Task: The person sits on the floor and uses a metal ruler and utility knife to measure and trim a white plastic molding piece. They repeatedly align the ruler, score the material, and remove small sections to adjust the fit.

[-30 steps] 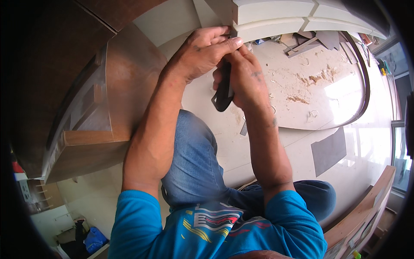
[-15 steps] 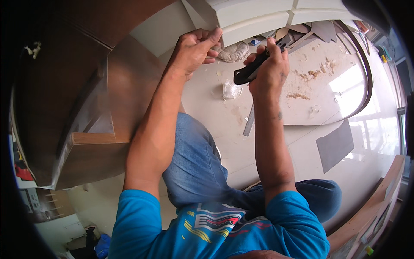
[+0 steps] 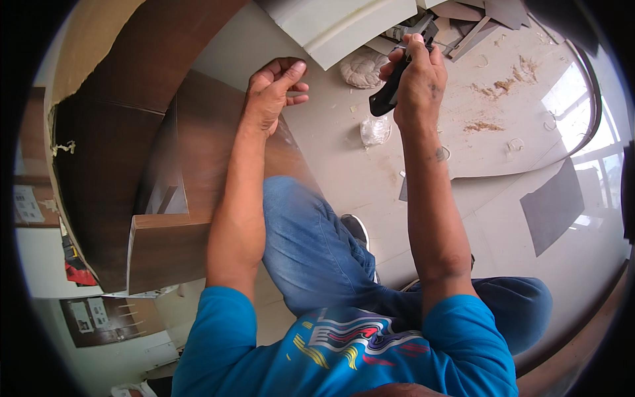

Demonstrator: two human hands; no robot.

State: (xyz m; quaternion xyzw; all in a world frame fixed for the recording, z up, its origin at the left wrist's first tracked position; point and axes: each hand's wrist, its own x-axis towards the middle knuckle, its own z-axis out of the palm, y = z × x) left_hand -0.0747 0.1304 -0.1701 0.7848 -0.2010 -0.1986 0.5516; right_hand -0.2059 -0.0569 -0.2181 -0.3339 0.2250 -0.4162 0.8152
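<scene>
My right hand [image 3: 418, 83] is wrapped around a black hand tool [image 3: 385, 98] with a long handle and a dark metal head. Its exact kind is not clear. The tool is held up above the floor, its head pointing away from me. To the left, my left hand [image 3: 270, 96] has its thumb and forefinger pinched together, the other fingers loosely curled. Anything between those fingertips is too small to make out. Just beyond that hand is the corner of a white panelled piece [image 3: 344, 30], apart from the fingers.
Brown wooden panels [image 3: 205, 149] stand close on my left. On the floor are a round pale pad [image 3: 362, 68], a crumpled clear plastic bag [image 3: 375, 132], wood shavings [image 3: 504, 85], a grey sheet [image 3: 553, 205] and a curved dark strip [image 3: 598, 106]. Offcuts [image 3: 463, 12] lie piled at the back.
My left hand has drawn back from the white piece's edge, toward me and to the left. The view has shifted. My right hand still grips the black tool.
</scene>
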